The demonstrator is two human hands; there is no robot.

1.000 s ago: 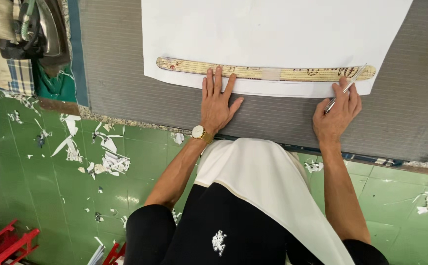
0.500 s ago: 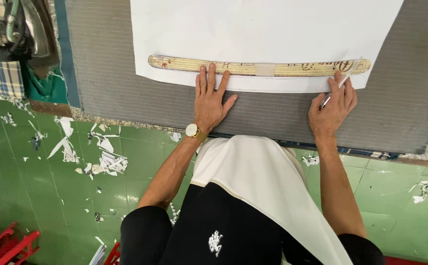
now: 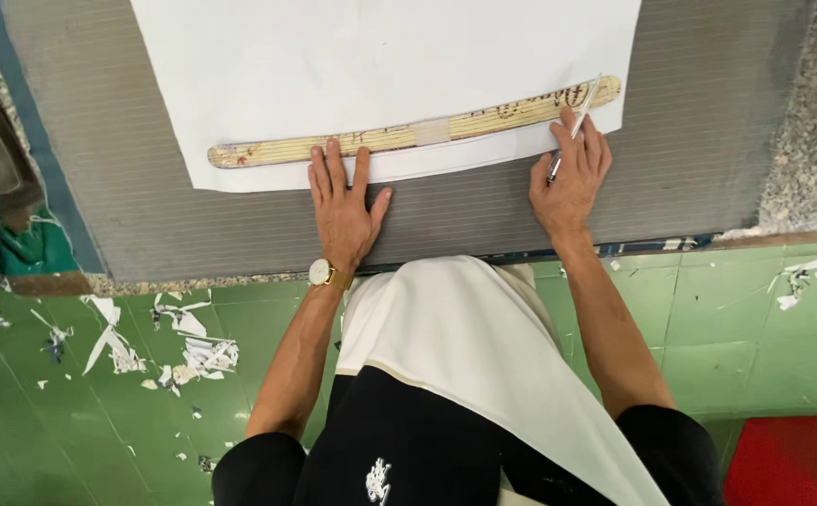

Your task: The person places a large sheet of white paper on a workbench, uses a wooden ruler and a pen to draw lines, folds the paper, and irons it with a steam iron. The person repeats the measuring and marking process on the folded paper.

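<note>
A large white paper sheet lies on a grey ribbed mat. A long curved wooden ruler rests along the sheet's near edge. My left hand lies flat with spread fingers, its fingertips pressing the ruler near the middle; a gold wristwatch is on that wrist. My right hand holds a slim pen whose tip meets the ruler's right end.
The mat covers a speckled stone counter with a blue strip at the left. Torn paper scraps litter the green tiled floor. A red stool stands at the lower right. White cloth hangs over my front.
The view has shifted, so the ruler now looks tilted up to the right. My right hand has slid up to the ruler's right end with the pen; my left hand stays pressed on the ruler.
</note>
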